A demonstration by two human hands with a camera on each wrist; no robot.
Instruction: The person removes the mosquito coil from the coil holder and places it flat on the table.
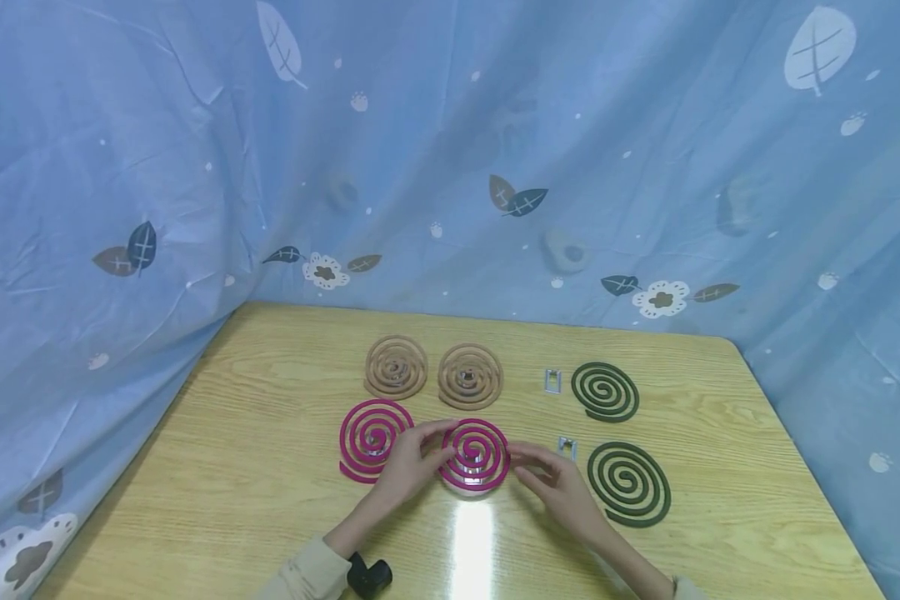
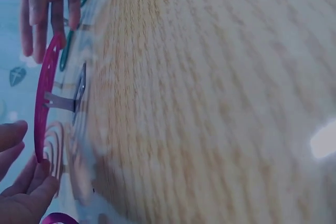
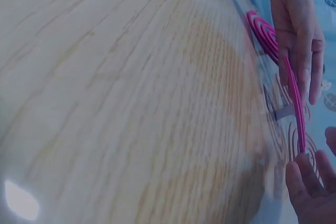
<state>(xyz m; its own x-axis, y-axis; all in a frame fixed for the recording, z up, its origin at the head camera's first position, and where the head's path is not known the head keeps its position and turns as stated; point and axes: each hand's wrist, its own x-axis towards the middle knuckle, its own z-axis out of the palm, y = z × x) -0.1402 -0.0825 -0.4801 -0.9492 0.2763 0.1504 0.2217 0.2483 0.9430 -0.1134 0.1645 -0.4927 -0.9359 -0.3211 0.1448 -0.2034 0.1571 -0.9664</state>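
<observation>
A magenta mosquito coil lies between my two hands, raised above the table on a small metal stand whose upright tab meets its middle. My left hand touches the coil's left edge with its fingertips, thumb and fingers spread apart. On the opposite edge, the fingertips of my right hand touch the rim, with the fingers fairly straight. A second magenta coil sits to the left, partly behind my left hand, with metal showing under its centre.
Two tan coils sit on metal stands farther back. Two dark green coils lie on the wooden table at right, beside two bare metal stands. A blue patterned curtain closes off the back and sides.
</observation>
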